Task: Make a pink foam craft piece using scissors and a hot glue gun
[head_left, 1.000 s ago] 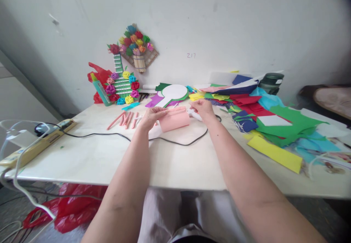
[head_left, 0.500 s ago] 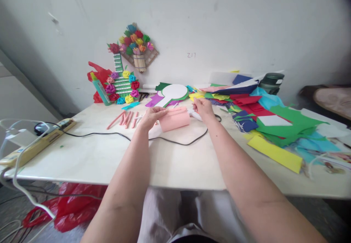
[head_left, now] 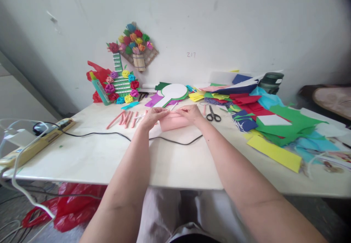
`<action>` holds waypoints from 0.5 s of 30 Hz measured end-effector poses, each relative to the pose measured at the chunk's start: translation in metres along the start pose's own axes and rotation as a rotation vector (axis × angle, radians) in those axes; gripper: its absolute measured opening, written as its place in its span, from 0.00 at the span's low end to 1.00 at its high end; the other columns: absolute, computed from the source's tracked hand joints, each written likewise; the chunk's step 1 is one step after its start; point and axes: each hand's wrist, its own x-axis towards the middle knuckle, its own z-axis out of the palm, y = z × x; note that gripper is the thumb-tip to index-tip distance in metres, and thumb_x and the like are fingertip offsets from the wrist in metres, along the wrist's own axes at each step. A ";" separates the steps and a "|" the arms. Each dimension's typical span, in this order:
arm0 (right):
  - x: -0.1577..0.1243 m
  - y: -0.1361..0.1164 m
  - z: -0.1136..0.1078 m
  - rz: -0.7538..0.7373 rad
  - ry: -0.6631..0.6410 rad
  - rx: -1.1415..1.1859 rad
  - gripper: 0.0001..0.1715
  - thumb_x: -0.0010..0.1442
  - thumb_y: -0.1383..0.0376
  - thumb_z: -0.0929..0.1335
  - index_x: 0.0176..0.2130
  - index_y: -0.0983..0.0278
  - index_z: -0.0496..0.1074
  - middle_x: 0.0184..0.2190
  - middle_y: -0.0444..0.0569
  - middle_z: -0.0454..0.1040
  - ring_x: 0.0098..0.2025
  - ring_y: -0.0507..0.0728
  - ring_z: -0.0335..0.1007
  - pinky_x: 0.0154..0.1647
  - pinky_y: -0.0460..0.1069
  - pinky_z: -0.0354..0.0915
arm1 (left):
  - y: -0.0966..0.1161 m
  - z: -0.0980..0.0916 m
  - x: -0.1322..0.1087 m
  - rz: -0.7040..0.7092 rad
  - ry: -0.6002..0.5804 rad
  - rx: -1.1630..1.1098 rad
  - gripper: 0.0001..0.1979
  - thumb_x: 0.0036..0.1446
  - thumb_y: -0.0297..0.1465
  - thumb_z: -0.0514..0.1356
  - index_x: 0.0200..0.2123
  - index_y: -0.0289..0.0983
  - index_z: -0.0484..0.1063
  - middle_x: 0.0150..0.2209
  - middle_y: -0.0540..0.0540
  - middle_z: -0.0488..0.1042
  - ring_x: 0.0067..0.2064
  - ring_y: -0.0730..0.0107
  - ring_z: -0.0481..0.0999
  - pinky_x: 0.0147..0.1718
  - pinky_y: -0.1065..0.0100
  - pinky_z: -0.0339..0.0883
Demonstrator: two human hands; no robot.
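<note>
A sheet of pink paper (head_left: 175,121) is stretched between my two hands, its upper edge rolled or folded over. My left hand (head_left: 154,116) pinches that edge at the left end. At the other end my right hand (head_left: 190,115) has its fingers closed on the same edge. Left of my left hand lie several pink paper rolls (head_left: 126,119) on the table. Black-handled scissors (head_left: 212,116) rest just right of my right hand. Behind the paper is a white round paddle shape (head_left: 173,92) backed with green.
A black cable (head_left: 93,133) runs across the table from a power strip (head_left: 52,137) at left. A glue bottle (head_left: 101,92) leans by a paper-flower guitar (head_left: 122,83). Coloured sheets (head_left: 290,126) pile up at right, near a dark green jar (head_left: 271,83).
My right hand has moved left and down onto the paper's upper edge, gripping it. The scissors, covered before, now show. The left hand has stayed in place.
</note>
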 end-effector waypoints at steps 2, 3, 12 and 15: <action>0.000 0.000 -0.001 -0.040 -0.021 -0.014 0.13 0.51 0.58 0.68 0.29 0.65 0.79 0.28 0.49 0.78 0.32 0.56 0.71 0.34 0.48 0.63 | 0.001 0.001 0.000 0.001 -0.005 0.007 0.20 0.42 0.47 0.63 0.26 0.34 0.72 0.17 0.53 0.60 0.17 0.81 0.54 0.16 0.72 0.42; 0.000 -0.001 -0.002 -0.057 -0.028 -0.007 0.13 0.51 0.58 0.68 0.29 0.65 0.79 0.27 0.48 0.78 0.31 0.56 0.71 0.34 0.48 0.63 | 0.002 0.001 0.000 -0.001 -0.006 0.009 0.20 0.42 0.47 0.63 0.25 0.34 0.72 0.17 0.53 0.60 0.17 0.81 0.54 0.16 0.72 0.42; -0.002 -0.002 -0.007 0.055 -0.060 0.275 0.15 0.43 0.56 0.72 0.29 0.64 0.79 0.26 0.48 0.76 0.30 0.56 0.71 0.32 0.49 0.65 | -0.002 -0.002 0.001 0.009 -0.004 -0.012 0.20 0.42 0.47 0.63 0.26 0.33 0.73 0.16 0.53 0.60 0.17 0.80 0.55 0.16 0.72 0.43; -0.002 -0.003 -0.010 0.089 -0.065 0.364 0.15 0.41 0.58 0.73 0.30 0.64 0.78 0.28 0.49 0.77 0.32 0.56 0.72 0.35 0.50 0.66 | -0.001 -0.002 0.000 0.016 -0.016 -0.059 0.20 0.42 0.45 0.64 0.26 0.32 0.74 0.17 0.52 0.63 0.17 0.81 0.55 0.16 0.72 0.44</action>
